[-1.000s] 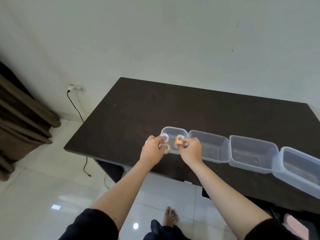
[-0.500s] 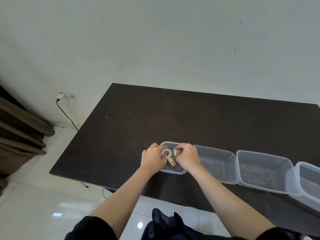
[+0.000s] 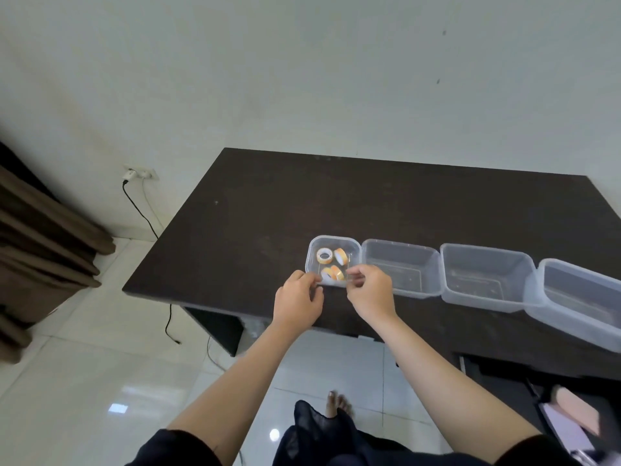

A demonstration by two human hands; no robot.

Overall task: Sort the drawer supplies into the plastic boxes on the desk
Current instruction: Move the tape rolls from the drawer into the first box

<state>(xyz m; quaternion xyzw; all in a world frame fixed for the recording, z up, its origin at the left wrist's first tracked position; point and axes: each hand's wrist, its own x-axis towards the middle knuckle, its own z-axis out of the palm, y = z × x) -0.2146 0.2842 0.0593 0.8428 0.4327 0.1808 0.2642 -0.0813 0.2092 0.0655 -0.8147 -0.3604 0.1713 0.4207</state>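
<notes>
Four tape rolls (image 3: 332,264) in the leftmost box (image 3: 354,245) of four boxes side by side on the desk (image 3: 268,203).

The room is bright with soft, even light. The shiny floor tiles (image 3: 111,391) show small white spots of glare. The dark desk (image 3: 302,203) looks dull — hardly any shine. Straight lines bend near the edges, and the bottom right corner is blurry.

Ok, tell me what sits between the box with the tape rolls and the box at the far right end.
Two clear boxes, seemingly empty: one next to the tape box, another beside the end box. The head view shows all four in a row.
</notes>
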